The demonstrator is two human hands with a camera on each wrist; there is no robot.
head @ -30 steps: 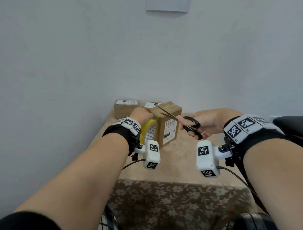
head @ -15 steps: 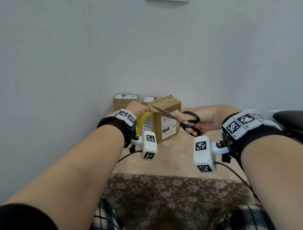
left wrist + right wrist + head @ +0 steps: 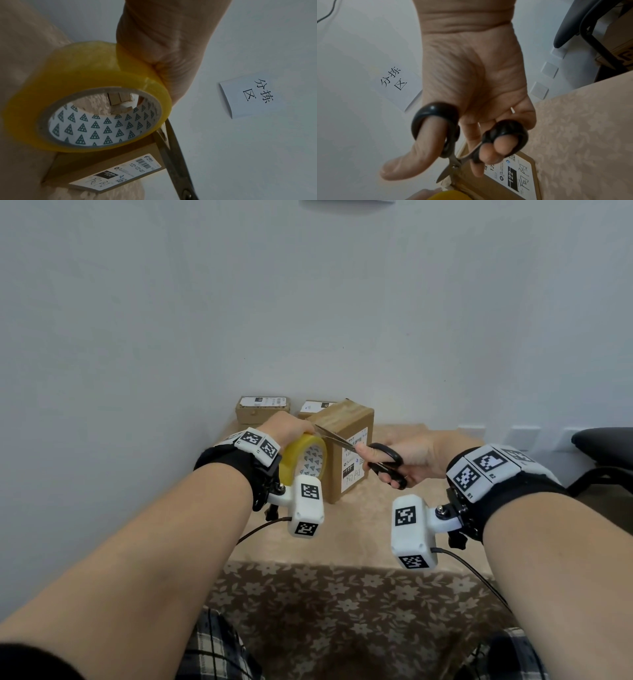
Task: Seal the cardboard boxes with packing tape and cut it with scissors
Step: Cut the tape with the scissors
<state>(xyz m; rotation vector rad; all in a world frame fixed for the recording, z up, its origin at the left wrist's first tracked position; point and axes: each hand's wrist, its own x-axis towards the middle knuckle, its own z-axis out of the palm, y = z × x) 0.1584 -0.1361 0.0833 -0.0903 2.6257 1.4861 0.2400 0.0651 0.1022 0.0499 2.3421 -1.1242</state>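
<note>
Box [image 3: 346,446] mid-table [image 3: 394,529], tape roll [image 3: 301,460] at its 9 o'clock, scissors [image 3: 370,453] at 3, two smaller boxes [image 3: 262,409] at 11.

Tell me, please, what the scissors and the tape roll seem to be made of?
Scissors: blades look like bare metal, grey with a dull sheen; handle loops look like glossy black plastic. Tape roll: translucent yellowish plastic film, wound on a core that looks like printed cardboard.
</note>
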